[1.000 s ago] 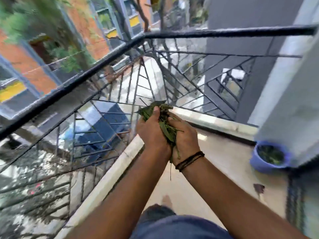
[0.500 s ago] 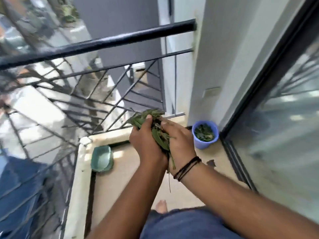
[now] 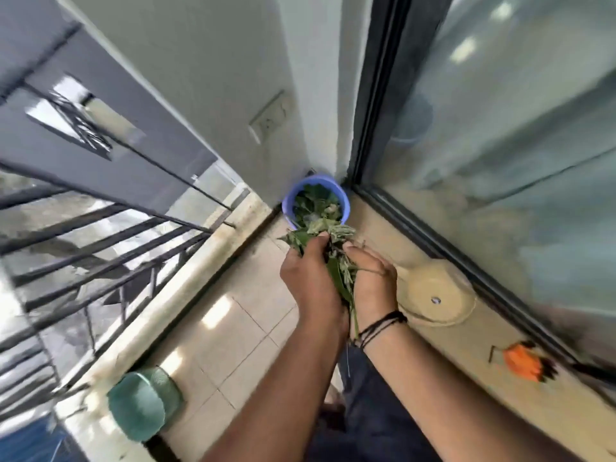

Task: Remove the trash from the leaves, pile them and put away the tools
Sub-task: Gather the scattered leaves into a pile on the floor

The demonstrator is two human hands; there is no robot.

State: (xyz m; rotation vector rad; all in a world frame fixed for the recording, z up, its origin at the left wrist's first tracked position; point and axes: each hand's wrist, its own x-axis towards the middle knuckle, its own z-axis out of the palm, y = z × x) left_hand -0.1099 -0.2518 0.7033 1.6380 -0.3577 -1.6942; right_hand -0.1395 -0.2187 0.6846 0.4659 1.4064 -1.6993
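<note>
Between the two hands, a bunch of green leaves (image 3: 336, 261) is pressed tight. The bunch is long and thin; its leafy top points up and away toward the corner of the wall, and its thin stem ends hang down by the wrists. The leafy top sits just over the near rim of a blue bucket (image 3: 345, 201), which stands on the floor right in the corner where the pale wall meets the dark frame of a glass door. More green leaves lie inside the bucket. Half a second ago the bucket was off to the right of the hands and farther away; now it is straight ahead and the leaves almost touch it. The black railing (image 3: 100, 235), which filled much of the view before, now sits only on the left. The left hand (image 3: 311, 278) has its fingers curled round the left side of the bunch, with the back of the hand facing up. The right hand (image 3: 373, 278) cups the right side with bent fingers, and black string bands (image 3: 383, 325) go round its wrist. Both arms reach forward from the bottom of the view, close side by side. A green dustpan (image 3: 140, 405) leans by the low ledge on the left. A cream round lid (image 3: 436, 298) lies by the door frame on the right, and an orange tool (image 3: 521, 361) lies farther along it.
</note>
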